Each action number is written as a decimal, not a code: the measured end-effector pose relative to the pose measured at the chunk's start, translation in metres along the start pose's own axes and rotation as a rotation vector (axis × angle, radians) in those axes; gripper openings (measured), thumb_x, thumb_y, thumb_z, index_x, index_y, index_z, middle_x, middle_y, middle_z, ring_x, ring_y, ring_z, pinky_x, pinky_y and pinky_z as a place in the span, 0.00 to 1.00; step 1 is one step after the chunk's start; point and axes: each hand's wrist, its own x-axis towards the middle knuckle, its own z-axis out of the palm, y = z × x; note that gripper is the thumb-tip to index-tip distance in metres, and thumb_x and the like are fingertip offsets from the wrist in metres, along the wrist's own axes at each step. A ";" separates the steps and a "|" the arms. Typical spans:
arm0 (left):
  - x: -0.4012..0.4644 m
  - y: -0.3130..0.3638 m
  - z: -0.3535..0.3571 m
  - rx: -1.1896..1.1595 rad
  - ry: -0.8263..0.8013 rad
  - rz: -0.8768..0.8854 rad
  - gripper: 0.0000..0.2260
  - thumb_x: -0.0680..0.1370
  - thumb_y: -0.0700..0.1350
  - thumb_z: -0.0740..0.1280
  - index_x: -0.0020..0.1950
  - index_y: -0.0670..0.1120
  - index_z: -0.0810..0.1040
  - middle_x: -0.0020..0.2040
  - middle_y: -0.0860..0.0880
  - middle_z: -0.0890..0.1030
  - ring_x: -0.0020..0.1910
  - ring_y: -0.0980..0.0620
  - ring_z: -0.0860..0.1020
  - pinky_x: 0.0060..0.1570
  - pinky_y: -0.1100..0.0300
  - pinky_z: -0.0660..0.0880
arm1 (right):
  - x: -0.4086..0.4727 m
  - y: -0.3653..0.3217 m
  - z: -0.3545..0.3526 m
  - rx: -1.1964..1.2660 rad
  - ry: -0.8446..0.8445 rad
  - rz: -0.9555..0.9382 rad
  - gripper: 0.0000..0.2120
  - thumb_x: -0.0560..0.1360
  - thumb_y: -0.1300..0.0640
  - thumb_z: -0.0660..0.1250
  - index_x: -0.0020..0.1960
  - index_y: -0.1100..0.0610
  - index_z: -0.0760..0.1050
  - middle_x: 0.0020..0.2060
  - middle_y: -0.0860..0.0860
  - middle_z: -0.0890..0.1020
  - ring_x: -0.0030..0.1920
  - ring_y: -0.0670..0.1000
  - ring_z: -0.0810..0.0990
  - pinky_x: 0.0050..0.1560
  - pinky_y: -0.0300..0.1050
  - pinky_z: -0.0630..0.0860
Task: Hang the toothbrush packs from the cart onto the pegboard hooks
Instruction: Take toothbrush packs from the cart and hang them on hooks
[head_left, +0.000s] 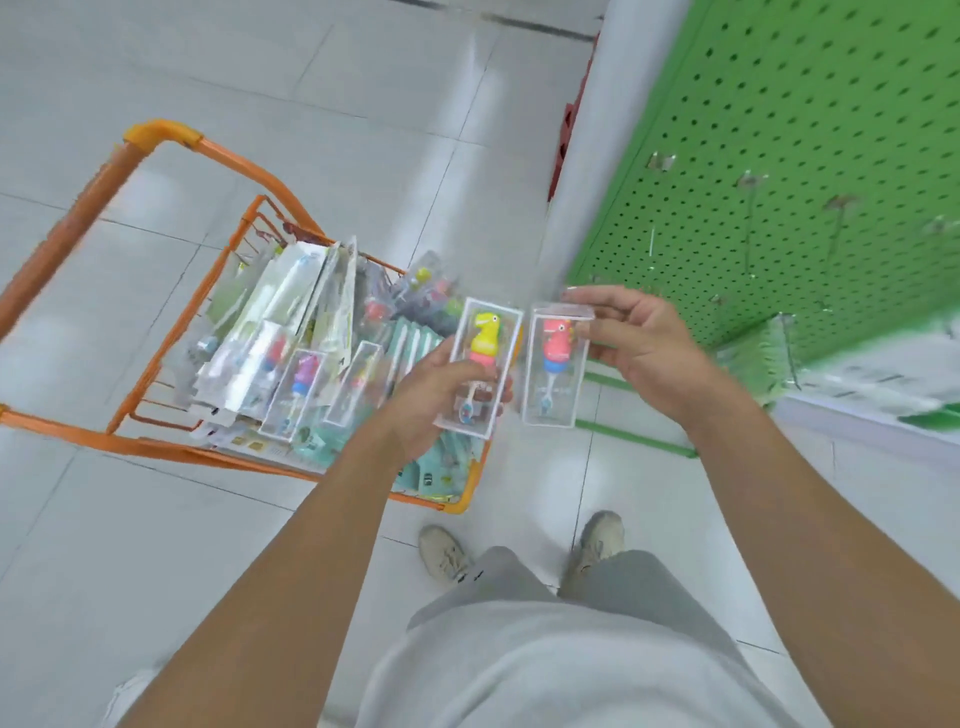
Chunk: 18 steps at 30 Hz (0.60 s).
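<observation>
Your left hand (436, 400) gripping a clear pack with a yellow toothbrush (480, 364), your right hand (641, 345) pinching the pink toothbrush pack (556, 364) just beside it, orange cart (171, 306) of packs left, green pegboard (810, 156) with hooks (748, 218) far right.

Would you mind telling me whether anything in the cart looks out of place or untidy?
Yes: the toothbrush packs in the orange cart lie jumbled, leaning and overlapping at different angles rather than stacked neatly. Nothing looks spilled or damaged.
</observation>
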 end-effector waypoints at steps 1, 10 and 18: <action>0.008 -0.006 0.014 -0.003 0.030 -0.016 0.12 0.75 0.38 0.69 0.57 0.45 0.78 0.49 0.39 0.82 0.45 0.41 0.82 0.47 0.50 0.79 | -0.008 0.005 -0.017 0.017 0.028 0.001 0.16 0.75 0.72 0.67 0.62 0.65 0.78 0.57 0.64 0.82 0.53 0.59 0.81 0.63 0.58 0.77; 0.066 -0.072 0.175 0.271 0.150 -0.078 0.15 0.72 0.47 0.75 0.55 0.42 0.81 0.50 0.44 0.85 0.48 0.46 0.84 0.56 0.46 0.77 | -0.052 0.057 -0.186 0.200 0.131 0.059 0.18 0.73 0.65 0.71 0.63 0.61 0.78 0.54 0.59 0.85 0.49 0.52 0.84 0.50 0.44 0.81; 0.134 -0.151 0.269 0.273 0.315 -0.223 0.12 0.74 0.50 0.74 0.54 0.45 0.82 0.48 0.44 0.85 0.45 0.45 0.83 0.48 0.51 0.78 | -0.045 0.134 -0.321 0.098 0.258 0.269 0.12 0.79 0.64 0.68 0.61 0.58 0.77 0.51 0.58 0.82 0.49 0.53 0.80 0.56 0.47 0.78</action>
